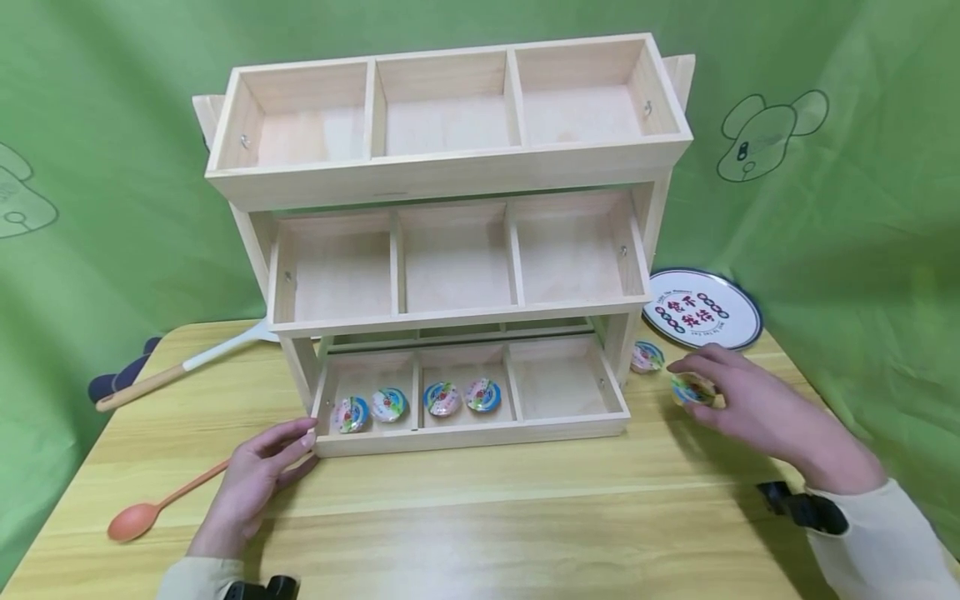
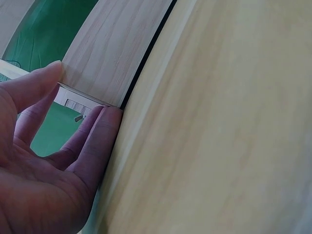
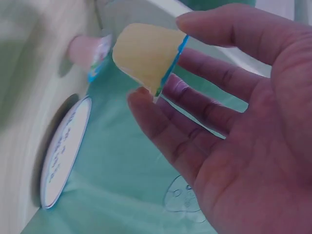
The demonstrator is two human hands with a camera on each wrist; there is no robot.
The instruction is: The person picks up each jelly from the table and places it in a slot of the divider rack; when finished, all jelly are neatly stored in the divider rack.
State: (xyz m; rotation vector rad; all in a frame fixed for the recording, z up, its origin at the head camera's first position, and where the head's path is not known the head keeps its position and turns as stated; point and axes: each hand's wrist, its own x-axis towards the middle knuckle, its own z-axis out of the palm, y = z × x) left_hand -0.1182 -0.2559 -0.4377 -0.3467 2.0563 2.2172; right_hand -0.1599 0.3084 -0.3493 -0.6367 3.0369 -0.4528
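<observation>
My right hand pinches a yellow jelly cup by its blue-edged lid rim, above the table on the right. Beside it, a pink jelly cup stands near the shelf's foot. At the left front corner of the bottom tray of a three-tier wooden shelf, my left hand grips the end, thumb on the upper edge and fingers low. Two jelly cups lie in that tray's left compartment and two jelly cups in its middle one. The tray's right compartment holds nothing.
The upper tray and middle tray rise behind. A white plate with red lettering lies at the back right. An orange spoon and a wooden-handled utensil lie on the left. Green cloth hangs around the table.
</observation>
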